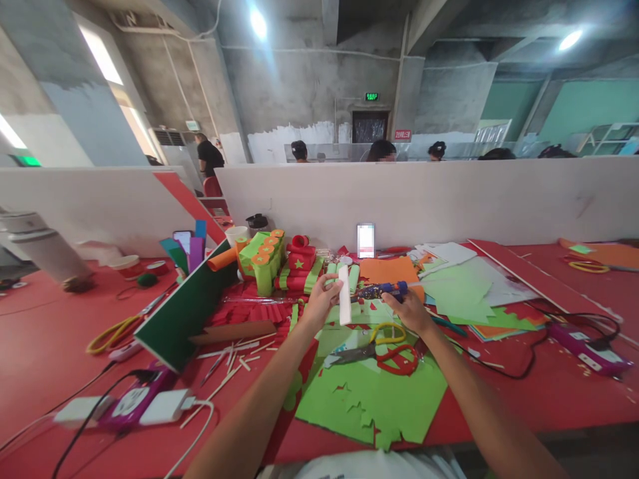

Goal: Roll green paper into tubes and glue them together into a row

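Observation:
My left hand [322,301] grips a narrow white strip [345,297], held upright above the table. In my right hand [407,311] is a dark blue hot glue gun [382,291], its nozzle pointing left toward the strip. A small gap seems to lie between nozzle and strip, though I cannot tell whether they touch. Below the hands, scissors [384,349] with one yellow and one red handle lie on a cut green sheet [374,399]. Behind the strip are pale green rolls [355,275] and an orange sheet [389,270].
Green and red paper pieces with stars [299,265] stand at back left. A dark green board [187,309] leans near purple power strips [137,399] with cables. A phone [366,241] leans on the white partition [424,199]. Paper scraps [456,289] lie at right; several people sit beyond.

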A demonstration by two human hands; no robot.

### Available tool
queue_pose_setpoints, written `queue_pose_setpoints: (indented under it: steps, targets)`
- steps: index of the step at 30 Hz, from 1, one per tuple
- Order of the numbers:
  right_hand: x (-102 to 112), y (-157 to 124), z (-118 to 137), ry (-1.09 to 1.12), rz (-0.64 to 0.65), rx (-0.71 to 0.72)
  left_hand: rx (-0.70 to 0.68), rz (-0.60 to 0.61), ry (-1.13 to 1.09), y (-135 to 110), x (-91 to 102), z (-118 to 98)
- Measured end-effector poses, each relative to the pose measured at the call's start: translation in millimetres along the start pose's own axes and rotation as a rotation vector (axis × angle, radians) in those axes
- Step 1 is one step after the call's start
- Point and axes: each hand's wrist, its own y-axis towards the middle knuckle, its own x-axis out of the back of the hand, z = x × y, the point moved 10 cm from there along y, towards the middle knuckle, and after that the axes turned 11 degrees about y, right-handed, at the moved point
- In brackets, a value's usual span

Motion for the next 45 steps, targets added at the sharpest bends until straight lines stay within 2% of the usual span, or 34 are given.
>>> queue_pose_setpoints:
  steps: [10,14,21,26,38,45]
  targets:
    - [8,2,2,0.018,-0.054,0.022,0.013,0.036,0.018,-3,-6.7,1]
    - [5,1,6,0.137,0.001,0.034,0.019,0.037,0.010,-3,-6.5,2]
    - [1,-1,7,0.140,0.069,0.026,0.030,0.012,0.004,-1,-0.9,5]
    - [0,-2,7,0.146,0.072,0.011,0.018,0.027,-0.005,-2,-3.2,3]
    - [8,2,6,0.039,0.002,0.030,0.032,0.071,0.027,-5,-10.3,3]
    - [16,2,4,-0.007,-0.081,0.041,0.029,0.109,0.034,-8,-15.8,2]
